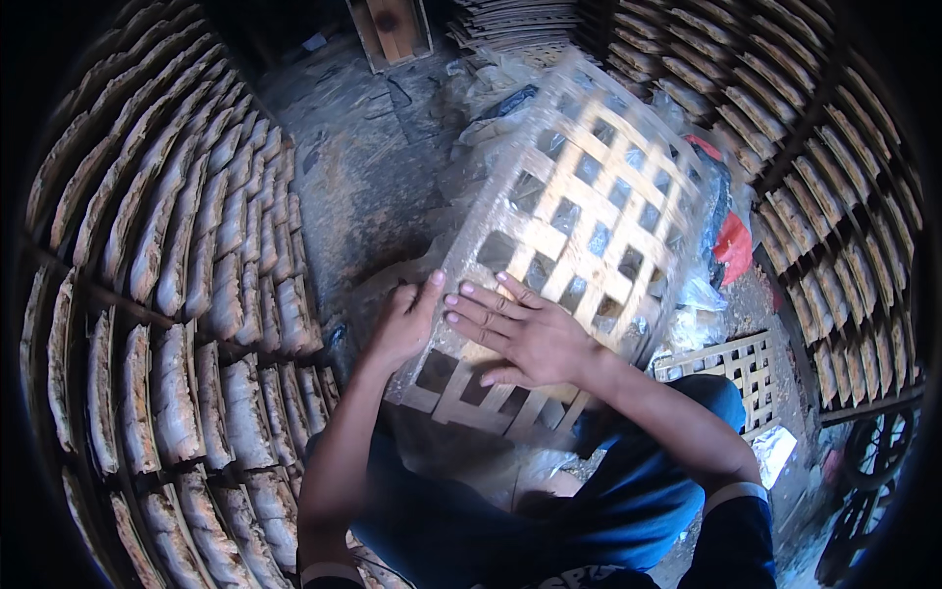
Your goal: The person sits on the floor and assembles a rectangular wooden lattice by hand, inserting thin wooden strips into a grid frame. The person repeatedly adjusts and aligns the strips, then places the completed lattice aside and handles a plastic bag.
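A pale woven bamboo lattice tray [589, 211] with square holes lies tilted across my lap and reaches up to the right. A thin clear sheet seems to cover it. My left hand [404, 324] grips the tray's left edge, thumb on top. My right hand [520, 334] lies flat on the lattice, fingers spread and pointing left, next to the left hand. My knees in blue trousers [628, 491] are under the tray's near end.
Racks of similar trays stacked on edge curve along the left [186, 324] and right [834, 226]. A second small lattice tray [736, 368] lies on the ground at right. Red cloth [734, 245] and plastic bags sit behind. Dark dirt floor [363, 167] stretches ahead to a wooden frame [392, 27].
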The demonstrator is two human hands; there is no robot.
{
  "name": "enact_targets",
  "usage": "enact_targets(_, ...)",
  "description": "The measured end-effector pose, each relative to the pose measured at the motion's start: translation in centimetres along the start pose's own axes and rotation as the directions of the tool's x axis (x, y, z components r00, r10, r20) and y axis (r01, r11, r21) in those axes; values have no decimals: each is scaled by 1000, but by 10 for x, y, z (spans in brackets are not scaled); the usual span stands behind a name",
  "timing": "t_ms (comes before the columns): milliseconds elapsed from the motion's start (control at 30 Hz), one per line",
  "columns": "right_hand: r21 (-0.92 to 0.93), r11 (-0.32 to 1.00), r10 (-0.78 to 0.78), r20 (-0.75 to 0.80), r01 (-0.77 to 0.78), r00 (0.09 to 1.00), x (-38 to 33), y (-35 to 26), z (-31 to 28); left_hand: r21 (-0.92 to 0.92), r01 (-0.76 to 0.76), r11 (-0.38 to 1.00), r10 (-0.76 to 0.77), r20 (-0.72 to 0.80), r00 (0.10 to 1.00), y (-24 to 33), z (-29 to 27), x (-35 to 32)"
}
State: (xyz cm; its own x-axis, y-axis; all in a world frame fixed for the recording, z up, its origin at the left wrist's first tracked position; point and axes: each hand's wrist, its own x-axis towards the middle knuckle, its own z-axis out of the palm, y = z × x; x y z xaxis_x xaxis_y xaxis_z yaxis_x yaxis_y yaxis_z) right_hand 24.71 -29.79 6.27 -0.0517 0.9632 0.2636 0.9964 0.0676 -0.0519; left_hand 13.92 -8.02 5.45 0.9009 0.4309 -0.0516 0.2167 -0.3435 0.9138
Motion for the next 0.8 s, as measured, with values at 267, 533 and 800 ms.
enact_targets(267, -155, 528, 773, -318, -835, 549, -96, 133, -48, 101, -41, 994, 20, 192, 981, 4, -10, -27)
enact_targets(533, -171, 961, 195, -133, -216, 972, -32, 20, -16, 59, -41, 997, 29, 186, 982, 11, 16, -30)
enact_targets(800, -57, 455, 834, -323, -889, 447, -121, 138, -59, -3, -49, 999, 49, 175, 983, 0, 8, -43)
